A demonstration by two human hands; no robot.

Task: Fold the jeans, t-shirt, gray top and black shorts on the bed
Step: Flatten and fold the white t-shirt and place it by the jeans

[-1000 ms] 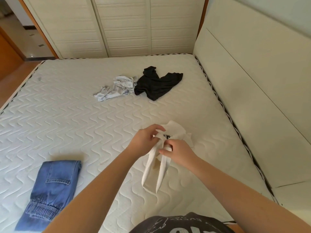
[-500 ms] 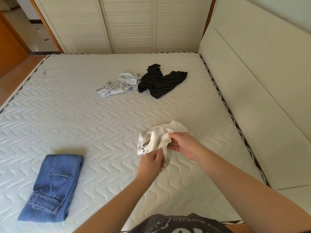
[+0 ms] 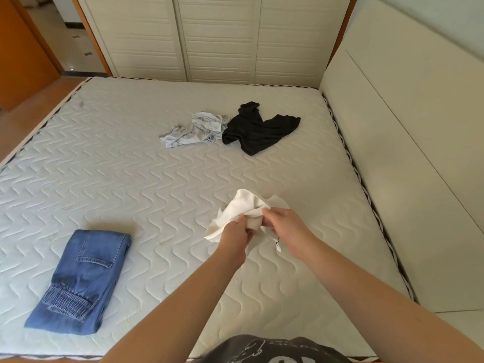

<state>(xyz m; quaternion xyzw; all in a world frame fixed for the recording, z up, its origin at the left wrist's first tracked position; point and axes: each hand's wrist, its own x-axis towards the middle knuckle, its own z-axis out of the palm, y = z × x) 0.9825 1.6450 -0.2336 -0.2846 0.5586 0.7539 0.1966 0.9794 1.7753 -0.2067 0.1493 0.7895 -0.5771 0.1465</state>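
Both hands, left hand point(image 3: 234, 235) and right hand point(image 3: 281, 226), grip the bunched white t-shirt point(image 3: 246, 209) just beyond their fingertips; light and limp, it is probably best held at the shoulder seams.

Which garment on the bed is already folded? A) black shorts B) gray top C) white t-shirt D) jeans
D: the jeans lie in a neat folded stack, the gray top and black shorts lie crumpled, and both hands grip the bunched white t-shirt.
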